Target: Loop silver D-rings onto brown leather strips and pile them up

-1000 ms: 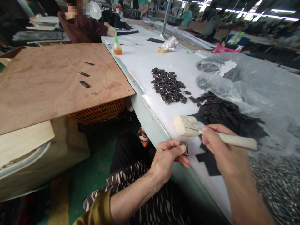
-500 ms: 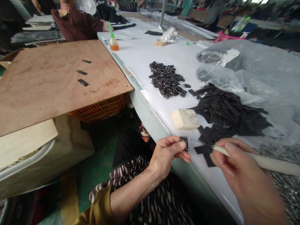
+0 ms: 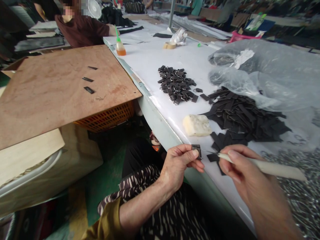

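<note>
My left hand (image 3: 178, 163) pinches a small black piece (image 3: 196, 150) at the front edge of the white-covered table (image 3: 160, 116). In my right hand (image 3: 246, 170) is a pale-handled tool (image 3: 272, 166), held like a pen, its thin metal tip reaching the black piece. Just beyond my left hand lies a cream-coloured block (image 3: 197, 125). Behind my right hand spreads a large pile of flat black strips (image 3: 240, 113). Farther back sits a smaller heap of black pieces with metal rings (image 3: 176, 83).
Clear plastic (image 3: 265, 76) covers the right side, near many shiny metal parts (image 3: 297, 196). A bottle of orange liquid (image 3: 120, 46) and tape roll (image 3: 169, 45) stand farther back. On the left, a wooden board (image 3: 65, 90) lies above an orange crate (image 3: 107, 116). A person (image 3: 82, 30) sits beyond.
My right hand has moved left, bringing the tool's tip from beside the black piece onto it. My left hand keeps its pinch almost unmoved.
</note>
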Tool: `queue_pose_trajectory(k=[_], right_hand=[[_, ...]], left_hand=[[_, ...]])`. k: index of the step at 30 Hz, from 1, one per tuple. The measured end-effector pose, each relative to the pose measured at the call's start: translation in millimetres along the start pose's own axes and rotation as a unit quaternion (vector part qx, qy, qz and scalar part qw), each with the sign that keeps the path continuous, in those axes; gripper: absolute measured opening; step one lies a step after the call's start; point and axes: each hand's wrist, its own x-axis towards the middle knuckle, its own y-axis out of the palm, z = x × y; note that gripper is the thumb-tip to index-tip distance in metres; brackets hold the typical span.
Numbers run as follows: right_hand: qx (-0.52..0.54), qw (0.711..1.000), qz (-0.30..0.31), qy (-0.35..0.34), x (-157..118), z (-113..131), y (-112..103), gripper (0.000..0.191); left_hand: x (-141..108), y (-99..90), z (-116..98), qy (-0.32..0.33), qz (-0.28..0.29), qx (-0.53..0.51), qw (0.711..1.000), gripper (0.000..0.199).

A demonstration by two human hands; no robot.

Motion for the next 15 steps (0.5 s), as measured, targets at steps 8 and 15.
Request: queue_pose_trajectory(k=[8,15], right_hand=[[-0.031,0.999,0.021,-0.004,-0.5,-1.9,-0.6,0.018],[-0.115,0.993,-0.006,-0.007,-4.6,1.0,-5.7,0.025]], left_hand=[[0.0,-0.4,-3.5,-0.002,-0.002,-0.003,1.0,0.026],[-0.3,0.2,-2.7,-0.004,-0.01,0.007,1.0,0.028]])
